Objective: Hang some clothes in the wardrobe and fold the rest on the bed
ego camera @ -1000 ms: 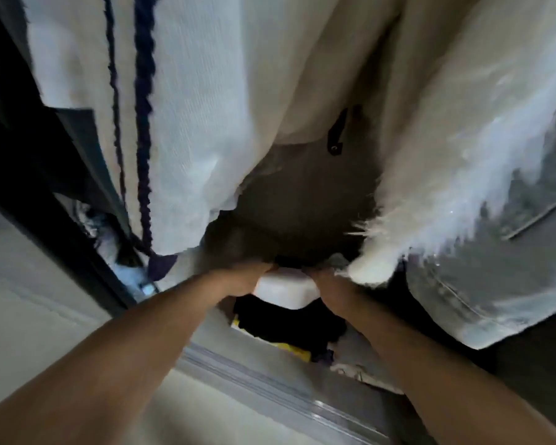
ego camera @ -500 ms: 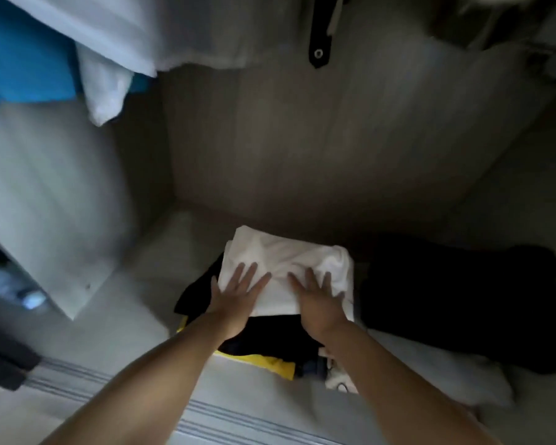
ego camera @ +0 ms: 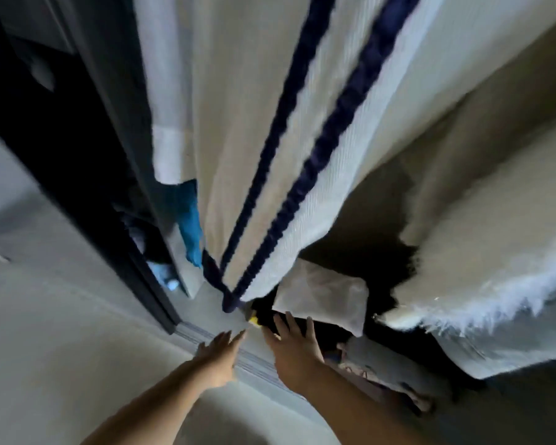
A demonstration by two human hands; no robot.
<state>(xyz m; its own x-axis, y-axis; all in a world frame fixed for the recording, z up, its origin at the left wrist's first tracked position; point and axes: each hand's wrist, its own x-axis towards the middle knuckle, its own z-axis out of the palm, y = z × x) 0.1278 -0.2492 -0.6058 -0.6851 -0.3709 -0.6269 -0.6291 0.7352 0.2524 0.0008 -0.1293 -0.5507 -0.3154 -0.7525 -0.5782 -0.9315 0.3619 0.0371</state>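
A folded white garment (ego camera: 325, 298) lies on top of a dark pile of clothes (ego camera: 305, 326) on the wardrobe floor. My left hand (ego camera: 219, 354) is flat and empty over the sliding-door track, a little short of the pile. My right hand (ego camera: 294, 340) is spread just below the white garment's near edge, with nothing in it. A white hanging garment with two navy stripes (ego camera: 270, 139) fills the upper middle, and its hem hides the pile's left part. A white frayed denim piece (ego camera: 482, 284) hangs at the right.
The metal door track (ego camera: 257, 361) runs diagonally under my hands. A dark wardrobe door frame (ego camera: 87, 200) stands at the left, with a blue garment (ego camera: 190, 226) behind it. More crumpled clothes (ego camera: 385, 377) lie to the right of the pile. Pale floor (ego camera: 61, 348) spreads at lower left.
Both hands have lifted off the folded white garment and drawn back toward me. The view has pulled out of the wardrobe, so the hanging clothes fill the top again.
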